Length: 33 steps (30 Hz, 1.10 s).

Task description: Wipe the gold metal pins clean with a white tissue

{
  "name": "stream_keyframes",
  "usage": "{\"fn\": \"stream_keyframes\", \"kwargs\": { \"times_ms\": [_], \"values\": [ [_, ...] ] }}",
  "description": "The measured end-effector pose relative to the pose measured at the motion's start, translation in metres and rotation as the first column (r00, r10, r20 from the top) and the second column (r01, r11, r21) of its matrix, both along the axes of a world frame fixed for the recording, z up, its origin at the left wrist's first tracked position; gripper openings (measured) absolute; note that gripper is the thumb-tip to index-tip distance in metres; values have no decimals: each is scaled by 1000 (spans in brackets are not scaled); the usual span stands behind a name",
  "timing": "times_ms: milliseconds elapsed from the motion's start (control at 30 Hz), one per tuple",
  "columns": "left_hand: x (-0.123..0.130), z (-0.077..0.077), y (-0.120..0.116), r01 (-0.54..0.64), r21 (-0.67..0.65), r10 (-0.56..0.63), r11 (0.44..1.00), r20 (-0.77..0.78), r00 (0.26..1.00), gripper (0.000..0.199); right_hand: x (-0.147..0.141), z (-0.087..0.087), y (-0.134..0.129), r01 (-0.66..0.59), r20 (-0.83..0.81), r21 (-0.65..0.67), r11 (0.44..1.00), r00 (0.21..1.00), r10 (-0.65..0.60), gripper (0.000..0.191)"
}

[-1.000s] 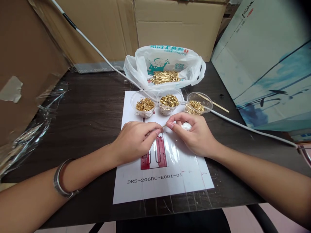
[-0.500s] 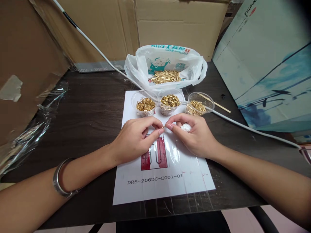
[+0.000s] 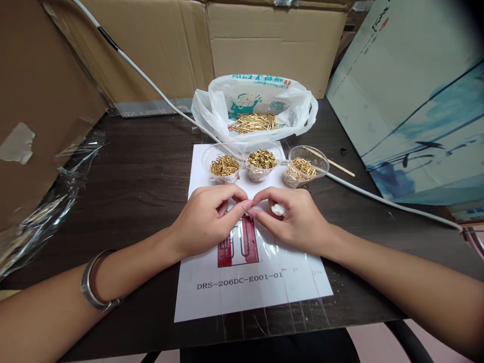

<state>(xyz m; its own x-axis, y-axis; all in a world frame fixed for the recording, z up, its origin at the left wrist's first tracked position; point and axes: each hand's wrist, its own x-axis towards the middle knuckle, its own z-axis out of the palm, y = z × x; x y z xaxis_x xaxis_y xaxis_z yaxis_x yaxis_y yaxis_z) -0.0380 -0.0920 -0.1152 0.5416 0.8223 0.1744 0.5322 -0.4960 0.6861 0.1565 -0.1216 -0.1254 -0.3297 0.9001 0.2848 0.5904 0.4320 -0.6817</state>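
Observation:
Over the printed sheet (image 3: pixel 253 297), my left hand (image 3: pixel 207 217) and my right hand (image 3: pixel 295 217) meet fingertip to fingertip. Both are pinched closed; whatever sits between the fingertips is too small and hidden to make out. A white wad (image 3: pixel 278 209) shows inside my right hand's curled fingers. Just beyond the hands stand three clear cups: the left cup (image 3: pixel 224 165), the middle cup (image 3: pixel 261 160) and the right cup (image 3: pixel 302 169), each with small brass-coloured pieces. Below my fingertips lies a red and white printed picture (image 3: pixel 239 247).
A white plastic bag (image 3: pixel 253 106) holding long brass-coloured pins stands behind the cups. A white cable (image 3: pixel 151 83) crosses the dark table (image 3: pixel 132 171). A thin wooden stick (image 3: pixel 340 167) leans from the right cup. Cardboard (image 3: pixel 272 50) walls the back; clear film lies left.
My hands have come closer together, and the small golden piece seen between the fingertips is now hidden. The whole view has shifted slightly.

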Motion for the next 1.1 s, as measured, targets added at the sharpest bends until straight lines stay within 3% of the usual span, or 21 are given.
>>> {"fn": "stream_keyframes", "kwargs": {
  "times_ms": [100, 200, 267, 367, 533, 667, 900, 1100],
  "values": [
    [0, 1, -1, 12, 5, -12, 1000, -9, 1000, 17, 6, 14, 1, 35, -16, 212, 977, 999, -32, 11],
    [0, 1, -1, 17, 0, -17, 1000, -42, 999, 15, 14, 38, 14, 84, 76, 377, 922, 990, -121, 14],
    [1, 1, -2, 15, -12, -16, 1000, -60, 998, 15, 17, 54, 32, 42, 242, 390, 920, 959, -146, 15],
    [4, 2, -3, 2, -23, -4, 1000, -60, 998, 15, 19, 68, 63, -73, 439, 280, 957, 896, -59, 17],
    [14, 11, -8, -60, -2, 60, 998, -2, 998, 10, 16, 68, 94, -150, 580, 129, 980, 813, 48, 13],
    [30, 21, -8, -80, -34, 81, 996, 32, 996, 8, 12, 67, 97, -166, 562, 78, 983, 822, 94, 10],
    [29, 14, -3, -35, -129, 45, 991, 71, 996, 9, 10, 69, 82, -76, 453, 111, 991, 892, 18, 16],
    [14, 10, -4, -26, -313, 66, 950, 119, 991, 15, 17, 55, 78, 21, 351, 169, 985, 933, -80, 12]
  ]
}}
